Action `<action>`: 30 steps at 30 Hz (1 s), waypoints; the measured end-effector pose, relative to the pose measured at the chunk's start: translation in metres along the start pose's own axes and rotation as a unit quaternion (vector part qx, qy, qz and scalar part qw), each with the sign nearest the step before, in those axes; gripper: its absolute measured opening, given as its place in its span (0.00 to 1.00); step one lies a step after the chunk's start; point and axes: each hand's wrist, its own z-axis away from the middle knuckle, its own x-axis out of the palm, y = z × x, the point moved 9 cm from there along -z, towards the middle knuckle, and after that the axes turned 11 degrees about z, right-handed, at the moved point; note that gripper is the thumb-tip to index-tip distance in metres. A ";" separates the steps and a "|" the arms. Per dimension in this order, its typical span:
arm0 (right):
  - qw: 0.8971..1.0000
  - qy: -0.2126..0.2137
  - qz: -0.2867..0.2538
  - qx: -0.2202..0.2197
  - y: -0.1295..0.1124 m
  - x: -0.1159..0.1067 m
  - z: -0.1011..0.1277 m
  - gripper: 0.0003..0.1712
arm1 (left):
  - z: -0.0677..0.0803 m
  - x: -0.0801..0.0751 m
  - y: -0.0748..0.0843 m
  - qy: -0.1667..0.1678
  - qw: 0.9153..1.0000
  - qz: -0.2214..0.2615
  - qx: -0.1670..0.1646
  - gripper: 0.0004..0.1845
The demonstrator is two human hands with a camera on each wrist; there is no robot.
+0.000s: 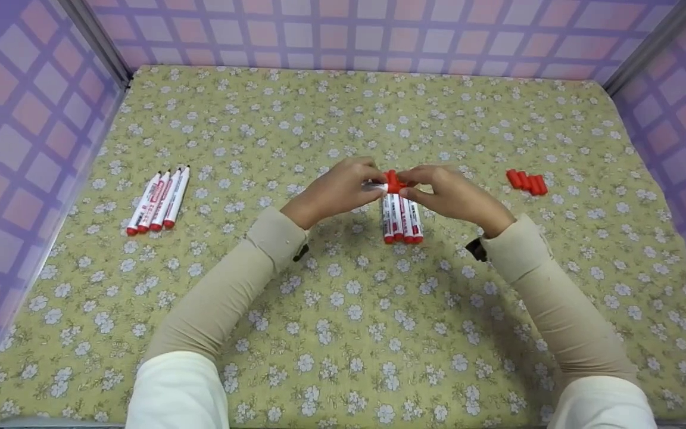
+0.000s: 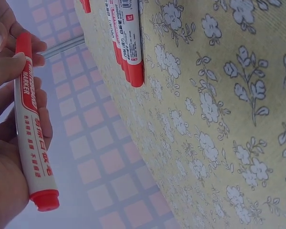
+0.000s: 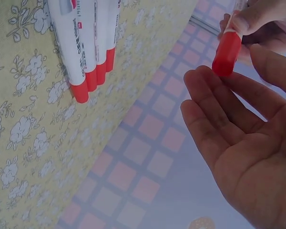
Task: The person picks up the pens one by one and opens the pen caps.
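My left hand (image 1: pixel 340 189) grips a white whiteboard marker (image 2: pixel 32 124) with red printing, its thumb on the barrel just below the red cap (image 2: pixel 24 44). The cap is on the marker and points toward my right hand (image 1: pixel 453 192). In the right wrist view, the fingers of that hand lie loosely bent behind the red cap (image 3: pixel 227 55), with the thumb apart from it. Whether those fingers touch the cap is hard to tell. Below both hands, several white markers (image 1: pixel 401 219) lie side by side on the cloth, their red ends toward me.
On the left, several uncapped markers (image 1: pixel 158 201) lie in a row, dark tips pointing away. Several loose red caps (image 1: pixel 526 182) lie together on the right. A floral cloth (image 1: pixel 343 333) covers the table, and checkered panels (image 1: pixel 343 36) stand around its back and sides.
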 end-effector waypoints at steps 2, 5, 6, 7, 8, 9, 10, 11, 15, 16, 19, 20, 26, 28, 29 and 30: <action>1.000 0.003 0.010 -0.010 -0.003 0.002 -0.002 0.22 | 0.000 0.000 0.000 -0.001 1.000 -0.006 0.000 0.13; 1.000 0.001 0.017 -0.018 -0.007 0.006 -0.004 0.21 | -0.001 0.001 0.001 -0.004 1.000 -0.013 0.000 0.13; 1.000 -0.001 0.017 -0.018 -0.008 0.007 -0.005 0.21 | -0.001 0.001 0.001 -0.004 1.000 -0.016 0.000 0.14; 1.000 -0.005 0.016 -0.017 -0.009 0.008 -0.005 0.21 | -0.001 0.002 0.000 -0.005 1.000 -0.019 -0.001 0.14; 1.000 -0.008 0.015 -0.016 -0.009 0.010 -0.006 0.20 | -0.001 0.002 0.000 -0.007 1.000 -0.022 -0.002 0.14; 1.000 -0.011 0.014 -0.016 -0.010 0.012 -0.007 0.20 | -0.001 0.003 0.000 -0.007 1.000 -0.025 -0.002 0.14; 1.000 -0.012 0.016 -0.018 -0.010 0.013 -0.007 0.21 | -0.001 0.003 0.000 -0.008 1.000 -0.029 -0.001 0.14; 1.000 -0.013 0.018 -0.021 -0.011 0.014 -0.008 0.21 | -0.001 0.004 0.000 -0.009 0.999 -0.033 -0.001 0.14; 0.999 -0.012 0.033 -0.035 -0.015 0.017 -0.009 0.22 | 0.000 0.006 0.001 -0.015 0.998 -0.059 0.005 0.14; 0.998 -0.011 0.040 -0.038 -0.016 0.018 -0.010 0.22 | 0.000 0.007 0.001 -0.018 0.998 -0.065 0.005 0.14; 0.997 -0.010 0.059 -0.043 -0.019 0.020 -0.010 0.22 | 0.001 0.009 0.002 -0.029 0.996 -0.087 0.008 0.14; 0.997 -0.009 0.069 -0.045 -0.020 0.021 -0.010 0.20 | 0.001 0.010 0.001 -0.032 0.995 -0.092 0.009 0.14; 0.990 0.020 0.125 -0.066 -0.025 0.023 -0.010 0.12 | 0.004 0.016 0.000 -0.048 0.993 -0.109 0.018 0.15; 0.987 0.035 0.138 -0.075 -0.027 0.023 -0.009 0.13 | 0.005 0.017 -0.002 -0.049 0.994 -0.098 0.020 0.15; 0.986 0.043 0.143 -0.079 -0.027 0.023 -0.009 0.13 | 0.005 0.017 -0.002 -0.048 0.995 -0.088 0.022 0.14; 0.985 0.050 0.147 -0.081 -0.028 0.023 -0.009 0.13 | 0.005 0.017 -0.003 -0.048 0.996 -0.078 0.024 0.14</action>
